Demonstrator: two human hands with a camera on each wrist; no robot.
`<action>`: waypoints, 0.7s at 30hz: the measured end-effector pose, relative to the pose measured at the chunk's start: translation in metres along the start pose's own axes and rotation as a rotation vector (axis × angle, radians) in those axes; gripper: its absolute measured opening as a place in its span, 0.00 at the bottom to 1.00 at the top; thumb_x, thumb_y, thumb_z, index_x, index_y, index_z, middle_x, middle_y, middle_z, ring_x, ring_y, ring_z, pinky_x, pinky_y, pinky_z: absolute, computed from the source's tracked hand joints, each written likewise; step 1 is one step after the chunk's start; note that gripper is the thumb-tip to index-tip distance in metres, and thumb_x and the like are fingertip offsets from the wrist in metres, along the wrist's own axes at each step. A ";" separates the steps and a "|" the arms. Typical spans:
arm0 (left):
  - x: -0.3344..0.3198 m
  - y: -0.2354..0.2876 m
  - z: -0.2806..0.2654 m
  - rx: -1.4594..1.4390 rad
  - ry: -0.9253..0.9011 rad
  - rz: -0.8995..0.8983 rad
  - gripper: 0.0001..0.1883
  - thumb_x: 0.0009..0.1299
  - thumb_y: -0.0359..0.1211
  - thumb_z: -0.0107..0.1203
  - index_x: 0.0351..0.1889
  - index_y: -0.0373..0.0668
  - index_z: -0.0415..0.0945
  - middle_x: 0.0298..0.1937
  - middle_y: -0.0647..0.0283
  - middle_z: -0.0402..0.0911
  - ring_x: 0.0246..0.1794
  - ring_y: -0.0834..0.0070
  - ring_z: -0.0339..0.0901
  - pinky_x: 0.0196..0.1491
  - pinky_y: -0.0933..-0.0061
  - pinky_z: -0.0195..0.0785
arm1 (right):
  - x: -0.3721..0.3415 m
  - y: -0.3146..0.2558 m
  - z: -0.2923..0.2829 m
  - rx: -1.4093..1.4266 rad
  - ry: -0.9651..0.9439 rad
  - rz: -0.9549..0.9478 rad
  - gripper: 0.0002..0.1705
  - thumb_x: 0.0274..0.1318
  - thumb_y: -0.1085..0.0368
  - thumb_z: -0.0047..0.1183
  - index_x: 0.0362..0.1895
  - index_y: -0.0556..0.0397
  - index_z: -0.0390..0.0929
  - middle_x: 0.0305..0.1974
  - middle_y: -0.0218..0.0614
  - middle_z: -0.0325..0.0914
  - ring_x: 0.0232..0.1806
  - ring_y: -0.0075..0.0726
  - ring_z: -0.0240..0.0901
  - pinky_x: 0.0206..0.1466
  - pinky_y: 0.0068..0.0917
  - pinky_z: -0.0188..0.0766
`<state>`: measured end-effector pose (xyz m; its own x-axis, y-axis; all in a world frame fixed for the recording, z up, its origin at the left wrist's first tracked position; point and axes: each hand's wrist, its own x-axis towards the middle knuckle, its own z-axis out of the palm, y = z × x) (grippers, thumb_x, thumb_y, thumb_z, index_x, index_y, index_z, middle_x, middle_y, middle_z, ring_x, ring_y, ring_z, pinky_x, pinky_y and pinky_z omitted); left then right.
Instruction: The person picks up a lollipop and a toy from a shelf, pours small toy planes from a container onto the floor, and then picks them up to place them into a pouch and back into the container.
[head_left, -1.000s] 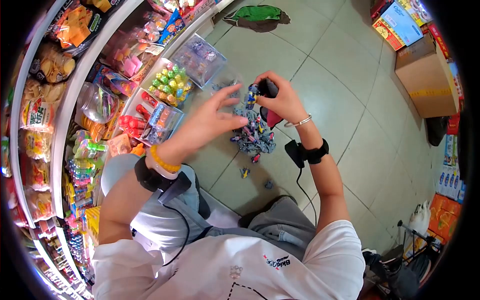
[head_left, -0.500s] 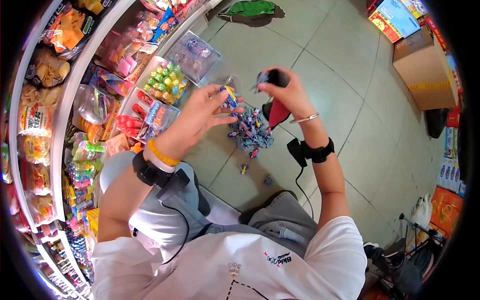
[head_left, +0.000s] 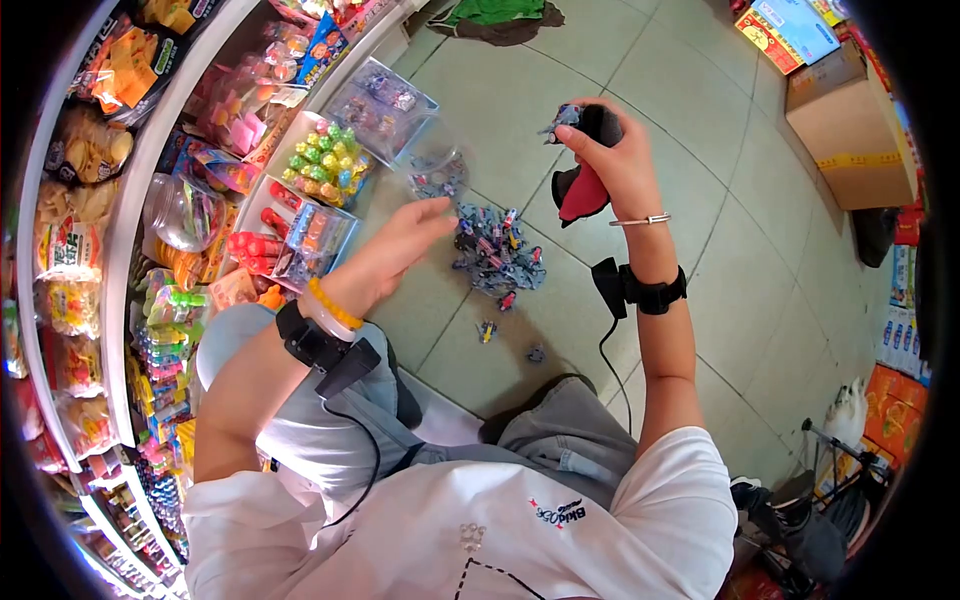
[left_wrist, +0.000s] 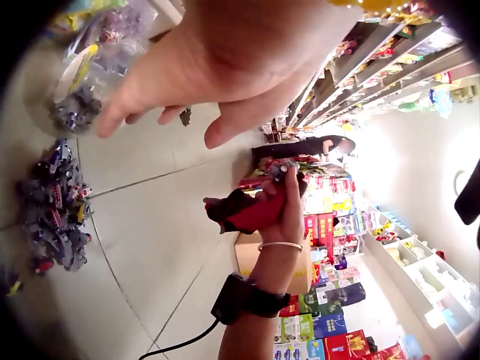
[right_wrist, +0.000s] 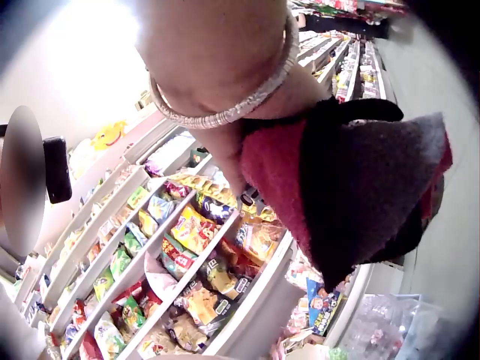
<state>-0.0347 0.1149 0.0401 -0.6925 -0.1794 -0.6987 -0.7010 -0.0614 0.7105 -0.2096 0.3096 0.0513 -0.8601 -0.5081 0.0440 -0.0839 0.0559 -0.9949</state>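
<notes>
My left hand [head_left: 400,245] reaches out with fingers extended and nothing visible in them, close to a clear plastic container [head_left: 437,140] with small grey-blue toys at its bottom. In the left wrist view its thumb and fingers [left_wrist: 124,97] are spread. My right hand [head_left: 625,165], raised over the floor, grips a dark red and black cloth [head_left: 582,195] and a small grey toy figure [head_left: 562,122]. Between the hands, a pile of small grey-blue toy figures [head_left: 495,250] with red and yellow parts lies on the tiles. The right wrist view shows mostly the cloth [right_wrist: 352,180].
Shelves of packaged snacks [head_left: 85,270] run along the left. A box of colourful wrapped sweets [head_left: 325,165] stands by the container. Two loose toys, one yellow [head_left: 487,331] and one grey [head_left: 535,353], lie nearer my knees. Cardboard boxes [head_left: 850,140] are at right.
The left hand held a blue and yellow toy half a second ago; now its fingers show nothing. The right hand has moved up and right with the cloth and grey toy.
</notes>
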 end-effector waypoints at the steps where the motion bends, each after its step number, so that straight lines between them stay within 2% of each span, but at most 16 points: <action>1: -0.002 0.002 0.000 -0.010 -0.006 0.027 0.27 0.70 0.41 0.49 0.65 0.46 0.59 0.59 0.64 0.68 0.56 0.74 0.67 0.59 0.69 0.58 | -0.001 0.000 0.002 -0.018 -0.005 -0.006 0.16 0.42 0.66 0.62 0.38 0.57 0.75 0.28 0.29 0.76 0.25 0.21 0.67 0.29 0.21 0.66; 4: -0.009 0.014 -0.003 -0.218 -0.197 0.085 0.26 0.71 0.41 0.47 0.65 0.42 0.59 0.63 0.59 0.65 0.59 0.70 0.67 0.60 0.69 0.59 | -0.004 0.000 0.014 -0.073 -0.006 -0.098 0.17 0.40 0.65 0.63 0.37 0.58 0.75 0.27 0.31 0.76 0.26 0.25 0.68 0.31 0.25 0.68; 7: -0.021 0.028 -0.001 -0.331 -0.289 0.231 0.25 0.73 0.40 0.45 0.63 0.36 0.60 0.63 0.55 0.65 0.61 0.66 0.66 0.61 0.67 0.59 | -0.012 0.004 0.035 -0.199 0.016 -0.276 0.19 0.38 0.64 0.65 0.36 0.57 0.75 0.28 0.35 0.75 0.27 0.33 0.71 0.34 0.28 0.68; 8: -0.027 0.034 -0.001 -0.343 -0.303 0.289 0.25 0.73 0.40 0.44 0.63 0.35 0.60 0.62 0.55 0.66 0.61 0.65 0.66 0.61 0.66 0.59 | -0.015 0.004 0.044 -0.252 0.028 -0.348 0.20 0.37 0.64 0.66 0.36 0.57 0.75 0.28 0.37 0.75 0.28 0.36 0.72 0.35 0.29 0.69; 9: -0.033 0.039 0.000 -0.354 -0.318 0.350 0.25 0.73 0.40 0.43 0.63 0.34 0.59 0.61 0.55 0.67 0.61 0.64 0.67 0.61 0.66 0.59 | -0.018 0.004 0.053 -0.295 0.058 -0.472 0.21 0.32 0.67 0.67 0.36 0.54 0.75 0.32 0.40 0.75 0.30 0.45 0.72 0.36 0.31 0.69; 12: -0.047 0.051 0.001 -0.431 -0.271 0.460 0.24 0.72 0.37 0.46 0.62 0.32 0.59 0.58 0.53 0.70 0.58 0.63 0.69 0.60 0.64 0.62 | -0.031 -0.015 0.073 -0.285 0.148 -0.685 0.22 0.28 0.73 0.65 0.36 0.52 0.75 0.37 0.39 0.76 0.32 0.49 0.72 0.37 0.33 0.70; 13: -0.049 0.052 -0.001 -0.456 -0.249 0.487 0.24 0.71 0.35 0.47 0.61 0.32 0.59 0.57 0.53 0.70 0.57 0.63 0.70 0.59 0.65 0.64 | -0.031 -0.019 0.076 -0.290 0.146 -0.757 0.26 0.25 0.78 0.63 0.38 0.50 0.76 0.41 0.37 0.75 0.31 0.42 0.73 0.35 0.31 0.70; 17: -0.056 0.059 -0.009 -0.447 -0.146 0.584 0.24 0.69 0.29 0.51 0.61 0.31 0.60 0.53 0.52 0.73 0.52 0.65 0.74 0.52 0.68 0.71 | -0.037 -0.034 0.078 -0.252 0.052 -0.814 0.31 0.27 0.78 0.63 0.45 0.49 0.76 0.46 0.35 0.74 0.28 0.32 0.72 0.30 0.25 0.71; 21: -0.059 0.062 -0.015 -0.351 -0.045 0.608 0.24 0.68 0.29 0.52 0.60 0.27 0.60 0.52 0.52 0.74 0.47 0.68 0.78 0.47 0.74 0.73 | -0.035 -0.038 0.075 -0.269 -0.041 -0.874 0.31 0.28 0.76 0.64 0.45 0.48 0.76 0.47 0.35 0.74 0.31 0.34 0.74 0.32 0.26 0.73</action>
<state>-0.0348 0.1072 0.1271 -0.9557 -0.2427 -0.1663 -0.0958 -0.2779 0.9558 -0.1387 0.2607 0.0808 -0.4167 -0.4937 0.7633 -0.8155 -0.1679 -0.5538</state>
